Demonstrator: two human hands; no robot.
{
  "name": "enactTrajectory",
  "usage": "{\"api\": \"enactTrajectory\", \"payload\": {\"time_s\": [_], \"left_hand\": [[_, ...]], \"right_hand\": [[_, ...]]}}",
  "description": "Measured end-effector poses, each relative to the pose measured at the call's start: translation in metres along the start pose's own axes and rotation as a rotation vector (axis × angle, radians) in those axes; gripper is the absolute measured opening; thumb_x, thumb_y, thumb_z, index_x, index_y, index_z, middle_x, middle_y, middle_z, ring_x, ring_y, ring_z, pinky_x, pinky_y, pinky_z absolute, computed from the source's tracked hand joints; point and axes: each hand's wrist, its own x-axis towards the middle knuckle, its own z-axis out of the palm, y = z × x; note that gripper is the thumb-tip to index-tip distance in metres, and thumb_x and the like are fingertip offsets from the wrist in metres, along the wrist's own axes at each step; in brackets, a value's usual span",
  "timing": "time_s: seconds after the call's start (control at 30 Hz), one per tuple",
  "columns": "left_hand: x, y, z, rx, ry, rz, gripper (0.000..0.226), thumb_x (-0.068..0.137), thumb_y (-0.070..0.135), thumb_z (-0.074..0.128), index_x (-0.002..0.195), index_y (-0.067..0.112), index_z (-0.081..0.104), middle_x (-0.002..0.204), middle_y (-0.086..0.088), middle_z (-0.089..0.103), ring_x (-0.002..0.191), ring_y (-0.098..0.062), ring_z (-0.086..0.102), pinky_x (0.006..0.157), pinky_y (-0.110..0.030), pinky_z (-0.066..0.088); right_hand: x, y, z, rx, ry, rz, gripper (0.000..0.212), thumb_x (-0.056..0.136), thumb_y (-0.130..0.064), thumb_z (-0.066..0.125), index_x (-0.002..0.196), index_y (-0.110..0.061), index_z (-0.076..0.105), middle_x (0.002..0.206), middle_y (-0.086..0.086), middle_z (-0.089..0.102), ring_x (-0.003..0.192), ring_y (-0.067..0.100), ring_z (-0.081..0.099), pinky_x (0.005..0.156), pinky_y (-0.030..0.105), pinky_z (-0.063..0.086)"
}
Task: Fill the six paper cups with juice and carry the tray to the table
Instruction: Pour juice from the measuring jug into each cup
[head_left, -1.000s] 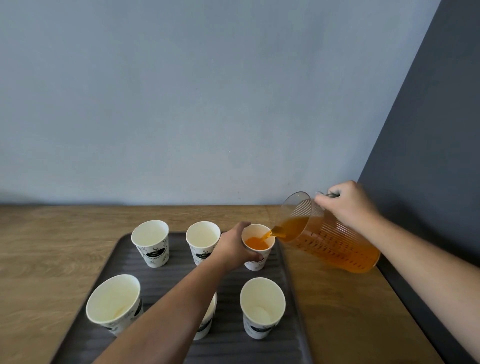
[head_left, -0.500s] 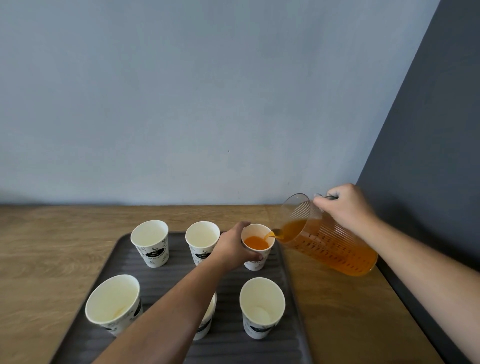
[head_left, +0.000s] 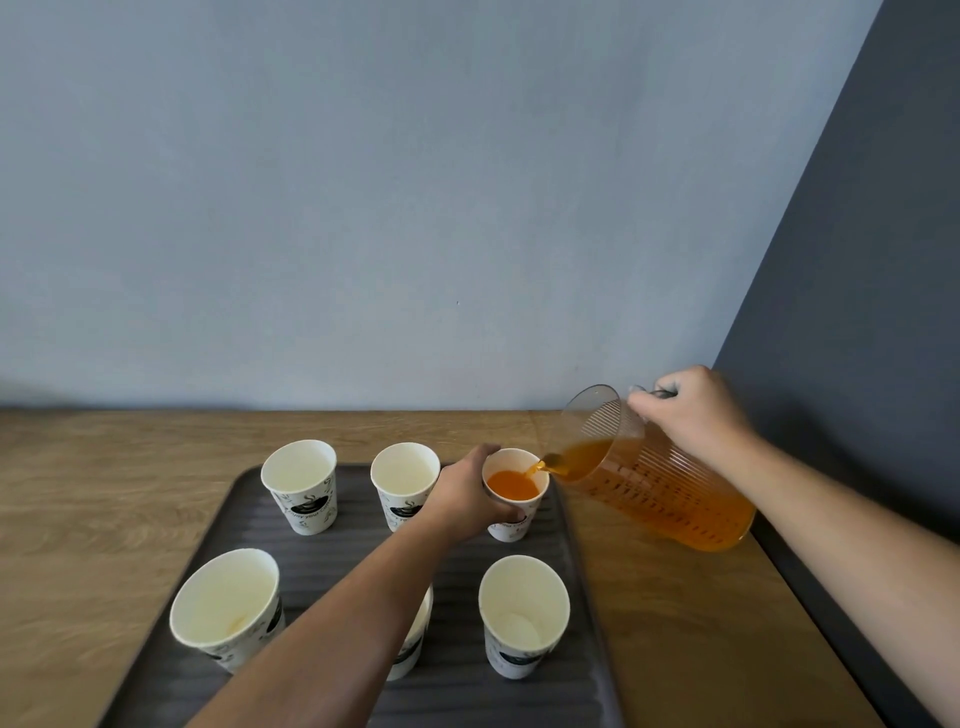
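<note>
While orange juice (head_left: 535, 469) runs in a thin stream from the spout, the white printed paper cup at the far right corner (head_left: 514, 493) of the dark ribbed rectangular tray (head_left: 582, 582) stands upright and takes it in; its orange surface lies a little below the rim and looks slightly higher than it did a second ago. The left hand (head_left: 465, 499) wraps this cup from its left side, grip curled and pressed against the cup wall, just as it was in the earlier views. The clear ribbed plastic pitcher (head_left: 660, 478) is tipped to the left, its spout just over the cup's right rim, with orange liquid filling its lower part. The right hand (head_left: 693, 410) has its grip clenched around the pitcher's handle at the top; compared with a second ago the pitcher sits a touch higher and its tilt looks slightly flatter.

Five more white printed paper cups stand upright on the tray and hold no juice: the far left cup (head_left: 301, 486), the far middle cup (head_left: 405, 480), the near left cup (head_left: 226, 608), the near right cup (head_left: 522, 613), and the near middle cup (head_left: 415, 639), which is mostly hidden behind the left forearm. None of them has shifted. The tray lies flat on the wooden desk (head_left: 104, 509), which meets a pale blue wall (head_left: 415, 208) at the back and a dark grey wall (head_left: 857, 312) on the right.
</note>
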Motion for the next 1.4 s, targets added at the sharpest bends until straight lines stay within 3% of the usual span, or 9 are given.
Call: {"api": "enactTrajectory", "payload": {"time_s": [0.4, 0.6, 0.7, 0.8, 0.87, 0.97, 1.1, 1.2, 1.4], "left_hand": [[-0.001, -0.002, -0.003, -0.038, 0.011, -0.009, 0.091, 0.066, 0.025, 0.085, 0.141, 0.021, 0.034, 0.135, -0.001, 0.055, 0.122, -0.019, 0.053, 0.099, -0.033, 0.044], [-0.029, 0.009, -0.03, -0.044, 0.079, 0.05, 0.1, 0.063, 0.031, 0.086, 0.145, 0.022, 0.03, 0.141, -0.004, 0.049, 0.127, -0.015, 0.05, 0.099, -0.028, 0.041], [-0.061, 0.01, -0.038, -0.066, 0.058, 0.123, 0.096, 0.064, 0.038, 0.085, 0.143, 0.028, 0.032, 0.138, 0.005, 0.05, 0.127, -0.009, 0.046, 0.104, -0.028, 0.039], [-0.09, 0.006, -0.038, -0.005, -0.059, 0.163, 0.095, 0.063, 0.047, 0.082, 0.143, 0.032, 0.032, 0.137, 0.014, 0.046, 0.129, -0.003, 0.041, 0.106, -0.023, 0.034], [-0.101, 0.003, -0.034, 0.066, -0.122, 0.181, 0.098, 0.062, 0.052, 0.08, 0.144, 0.034, 0.029, 0.142, 0.014, 0.042, 0.131, -0.001, 0.038, 0.106, -0.019, 0.03], [-0.109, 0.0, -0.027, 0.153, -0.158, 0.183, 0.101, 0.061, 0.057, 0.079, 0.145, 0.034, 0.027, 0.146, 0.014, 0.039, 0.134, -0.003, 0.035, 0.105, -0.018, 0.028], [-0.113, 0.002, -0.019, 0.328, -0.128, 0.227, 0.104, 0.061, 0.062, 0.076, 0.147, 0.03, 0.027, 0.148, 0.012, 0.038, 0.137, -0.009, 0.033, 0.112, -0.027, 0.028], [-0.113, 0.008, -0.017, 0.368, -0.126, 0.245, 0.098, 0.064, 0.059, 0.076, 0.146, 0.031, 0.028, 0.146, 0.012, 0.042, 0.134, -0.011, 0.036, 0.111, -0.028, 0.026], [-0.112, 0.007, -0.01, 0.403, -0.112, 0.248, 0.089, 0.066, 0.057, 0.074, 0.142, 0.032, 0.034, 0.14, 0.007, 0.05, 0.131, -0.013, 0.042, 0.115, -0.037, 0.024]], "right_hand": [[-0.015, 0.001, 0.0, 0.227, 0.078, 0.214, 0.037, 0.079, -0.03, 0.062, 0.052, -0.007, 0.052, 0.048, 0.009, 0.034, 0.047, 0.019, 0.036, 0.051, 0.027, 0.025], [-0.037, -0.008, -0.023, 0.374, 0.177, 0.313, 0.043, 0.085, -0.025, 0.06, 0.071, 0.016, 0.058, 0.053, 0.015, 0.039, 0.053, 0.025, 0.04, 0.053, 0.031, 0.03], [-0.053, -0.017, -0.041, 0.411, 0.223, 0.321, 0.042, 0.087, -0.025, 0.061, 0.078, 0.016, 0.061, 0.08, 0.036, 0.06, 0.076, 0.052, 0.054, 0.064, 0.054, 0.052], [-0.071, -0.023, -0.054, 0.422, 0.23, 0.36, 0.045, 0.087, -0.03, 0.062, 0.081, 0.014, 0.062, 0.099, 0.038, 0.061, 0.094, 0.053, 0.053, 0.071, 0.068, 0.049], [-0.082, -0.021, -0.06, 0.448, 0.226, 0.351, 0.047, 0.087, -0.032, 0.064, 0.08, 0.014, 0.062, 0.095, 0.039, 0.06, 0.08, 0.051, 0.055, 0.065, 0.057, 0.053], [-0.101, -0.019, -0.064, 0.46, 0.2, 0.315, 0.049, 0.087, -0.031, 0.064, 0.076, 0.016, 0.06, 0.083, 0.041, 0.059, 0.067, 0.03, 0.049, 0.058, 0.032, 0.039], [-0.12, -0.015, -0.061, 0.431, 0.144, 0.271, 0.047, 0.088, -0.029, 0.062, 0.07, 0.014, 0.061, 0.071, 0.039, 0.057, 0.063, 0.03, 0.051, 0.063, 0.051, 0.049], [-0.129, -0.012, -0.059, 0.384, 0.104, 0.221, 0.048, 0.087, -0.029, 0.063, 0.06, 0.01, 0.058, 0.049, 0.026, 0.042, 0.049, 0.026, 0.044, 0.054, 0.037, 0.037], [-0.137, -0.011, -0.056, 0.302, 0.054, 0.14, 0.049, 0.085, -0.029, 0.064, 0.044, -0.005, 0.053, 0.039, 0.005, 0.038, 0.042, 0.024, 0.042, 0.051, 0.03, 0.034]]}}
